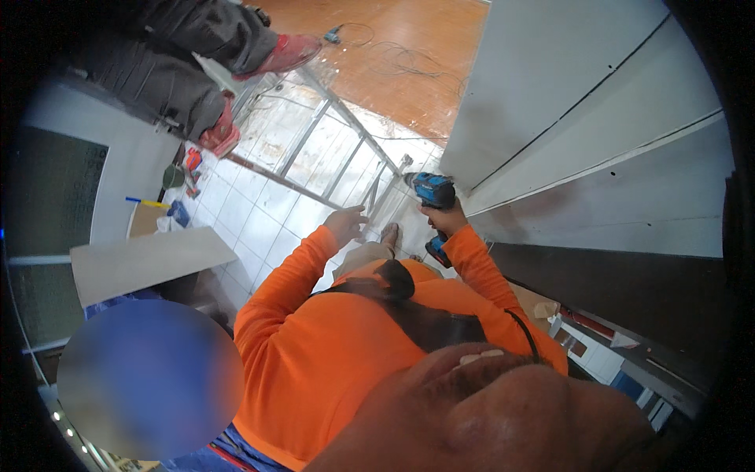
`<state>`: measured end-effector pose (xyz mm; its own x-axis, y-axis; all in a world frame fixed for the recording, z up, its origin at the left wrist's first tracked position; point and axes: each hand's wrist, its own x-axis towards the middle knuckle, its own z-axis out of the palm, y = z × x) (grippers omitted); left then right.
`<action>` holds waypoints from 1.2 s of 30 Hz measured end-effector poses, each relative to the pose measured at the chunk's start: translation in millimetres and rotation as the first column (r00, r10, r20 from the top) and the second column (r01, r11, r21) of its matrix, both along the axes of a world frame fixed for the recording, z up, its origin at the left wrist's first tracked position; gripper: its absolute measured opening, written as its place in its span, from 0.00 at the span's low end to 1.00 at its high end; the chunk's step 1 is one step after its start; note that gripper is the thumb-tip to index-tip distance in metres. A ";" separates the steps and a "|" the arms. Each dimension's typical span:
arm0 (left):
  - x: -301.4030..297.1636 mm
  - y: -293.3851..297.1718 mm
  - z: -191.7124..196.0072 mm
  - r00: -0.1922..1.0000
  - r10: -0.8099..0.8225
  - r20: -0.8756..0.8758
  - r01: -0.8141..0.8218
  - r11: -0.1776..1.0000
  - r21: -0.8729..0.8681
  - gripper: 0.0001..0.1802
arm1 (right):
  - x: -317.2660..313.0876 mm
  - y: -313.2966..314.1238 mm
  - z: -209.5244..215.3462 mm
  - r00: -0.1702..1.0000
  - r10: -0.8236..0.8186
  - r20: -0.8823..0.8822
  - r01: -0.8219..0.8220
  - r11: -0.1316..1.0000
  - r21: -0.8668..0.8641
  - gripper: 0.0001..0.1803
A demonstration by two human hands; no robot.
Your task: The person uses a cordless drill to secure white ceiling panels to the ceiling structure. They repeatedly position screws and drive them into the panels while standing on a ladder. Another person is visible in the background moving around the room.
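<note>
- Here, the right hand (445, 219) has its grip closed around the handle of a blue and black cordless drill (433, 191), held up with its nose pointing at the lower edge of a grey wall panel (550, 94).
- The drill sits just beside the top of an aluminium ladder (346, 149), between the ladder and the panel, high above the floor.
- The left hand (346, 223) has an open grip, fingers spread and holding nothing, reaching toward a ladder rail (376, 206) close to it; whether it touches the rail cannot be told.
- Both arms wear orange sleeves (295, 275), and a dark strap (417, 315) crosses the orange chest.
- One shoe (389, 234) shows below the hands, on the ladder.
- Another person's legs in dark trousers and red shoes (287, 53) stand at the upper left, near the ladder's far side.
- The white tiled floor (244, 212) lies far below, with small tools and a blue-and-yellow item (149, 202) scattered along the left wall.
- A pale flat board (145, 263) lies at the left, well apart from the hands.
- An orange-brown wooden floor (393, 47) with loose cables runs across the top.
</note>
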<state>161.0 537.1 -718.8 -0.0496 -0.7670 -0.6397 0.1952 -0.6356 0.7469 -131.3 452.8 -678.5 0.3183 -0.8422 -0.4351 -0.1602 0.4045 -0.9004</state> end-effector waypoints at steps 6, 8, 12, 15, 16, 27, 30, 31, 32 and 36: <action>1.4 57.3 54.0 0.901 0.400 -0.168 -0.364 0.908 0.207 0.19 | 34.8 41.7 -23.1 0.978 0.206 -0.023 -0.204 0.977 0.059 0.13; 7.9 77.5 50.8 0.849 0.480 -0.223 -0.445 0.875 0.189 0.19 | 49.4 55.3 -23.4 0.953 0.300 -0.035 -0.296 0.951 0.091 0.13; 27.8 104.2 38.8 0.939 0.302 -0.163 -0.324 0.937 -0.128 0.21 | 74.5 76.9 -39.7 0.929 0.371 0.007 -0.370 0.925 0.087 0.14; 41.9 133.4 57.9 0.769 0.434 -0.469 -0.472 0.881 0.041 0.24 | 102.1 97.7 -32.2 0.879 0.453 -0.149 -0.451 0.891 0.053 0.13; 51.0 145.4 60.7 0.747 0.462 -0.478 -0.502 0.863 0.050 0.24 | 109.6 100.9 -32.2 0.853 0.509 -0.119 -0.508 0.861 0.041 0.15; 208.8 322.2 45.5 0.424 0.811 -0.402 -0.840 0.519 0.159 0.19 | 278.0 199.5 -20.4 0.680 0.712 -0.172 -0.730 0.678 -0.081 0.13; 240.3 368.1 44.2 0.259 0.853 -0.454 -0.924 0.355 0.140 0.19 | 336.9 224.6 -16.0 0.538 0.828 -0.156 -0.843 0.524 -0.124 0.14; 246.0 382.4 47.6 0.228 0.852 -0.472 -0.937 0.323 0.132 0.18 | 350.6 231.6 -17.5 0.510 0.847 -0.147 -0.860 0.499 -0.110 0.14; 250.8 396.3 48.8 0.198 0.849 -0.490 -0.948 0.293 0.125 0.18 | 365.6 239.2 -21.9 0.497 0.855 -0.146 -0.867 0.494 -0.061 0.14; 273.6 450.1 30.7 0.002 0.846 -0.533 -0.990 0.075 0.116 0.13 | 418.0 263.8 -32.1 0.443 0.894 -0.065 -0.896 0.443 -0.004 0.14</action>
